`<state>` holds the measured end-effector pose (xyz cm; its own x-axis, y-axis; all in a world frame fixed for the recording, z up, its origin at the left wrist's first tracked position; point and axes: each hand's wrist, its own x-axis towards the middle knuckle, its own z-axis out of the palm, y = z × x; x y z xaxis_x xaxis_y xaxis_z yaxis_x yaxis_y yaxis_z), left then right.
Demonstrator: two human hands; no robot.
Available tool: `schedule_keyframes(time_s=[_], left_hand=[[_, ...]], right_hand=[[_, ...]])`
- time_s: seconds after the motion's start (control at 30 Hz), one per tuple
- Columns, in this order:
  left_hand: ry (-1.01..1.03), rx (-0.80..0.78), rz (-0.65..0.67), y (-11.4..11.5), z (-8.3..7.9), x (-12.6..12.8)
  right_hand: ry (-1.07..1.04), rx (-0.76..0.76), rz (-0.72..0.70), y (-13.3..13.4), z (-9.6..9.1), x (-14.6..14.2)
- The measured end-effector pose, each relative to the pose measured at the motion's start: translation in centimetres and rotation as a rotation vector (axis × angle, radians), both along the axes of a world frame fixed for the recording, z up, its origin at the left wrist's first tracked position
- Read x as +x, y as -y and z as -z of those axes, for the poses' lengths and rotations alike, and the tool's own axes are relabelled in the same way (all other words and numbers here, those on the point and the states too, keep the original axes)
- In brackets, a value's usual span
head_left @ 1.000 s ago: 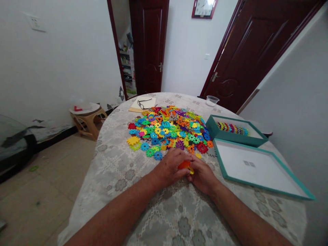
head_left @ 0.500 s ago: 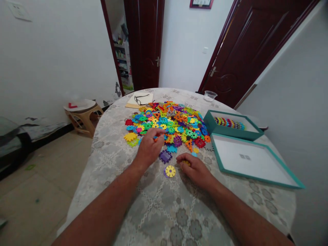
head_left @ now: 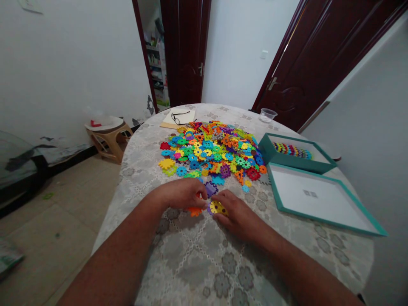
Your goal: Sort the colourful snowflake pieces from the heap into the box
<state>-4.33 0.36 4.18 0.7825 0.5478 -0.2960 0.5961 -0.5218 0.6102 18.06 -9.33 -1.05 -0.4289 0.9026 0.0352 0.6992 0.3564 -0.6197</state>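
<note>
Left hand holds orange disc, right hand yellow disc

Glasses, clear cup, stool

A: We see an orange plastic gear piece and a yellow plastic gear disc edged in purple
B: We'd add the heap of plastic gear pieces, red, blue, green, yellow, on a pale grey lace tablecloth with flower medallions
</note>
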Motion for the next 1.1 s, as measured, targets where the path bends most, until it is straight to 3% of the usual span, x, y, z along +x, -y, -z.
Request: schedule_keyframes(time_s=[0.23, 0.5, 0.6, 0.8, 1.1], left_hand=[[-0.101, -0.075, -0.031, 0.8, 1.0, 1.7], [0.045, -0.061, -0.014, 0.4, 2.5, 2.8], [0.035, -0.081, -0.030, 0.5, 2.6, 3.1], [0.014, 0.022, -0.085, 0.8, 2.4, 2.5], [-0.032, -0.027, -0.100, 0.4, 3.3, 2.9]], right_hand=[[0.017, -0.066, 0.066, -0.4, -0.4, 0.4], [0.043, -0.111, 0.154, -0.6, -0.6, 0.8], [0.057, -0.097, 0.147, -0.7, -0.5, 1.0], [0.055, -0.040, 0.113, -0.7, -0.2, 1.3], [0.020, -0.059, 0.092, -0.5, -0.6, 1.3]])
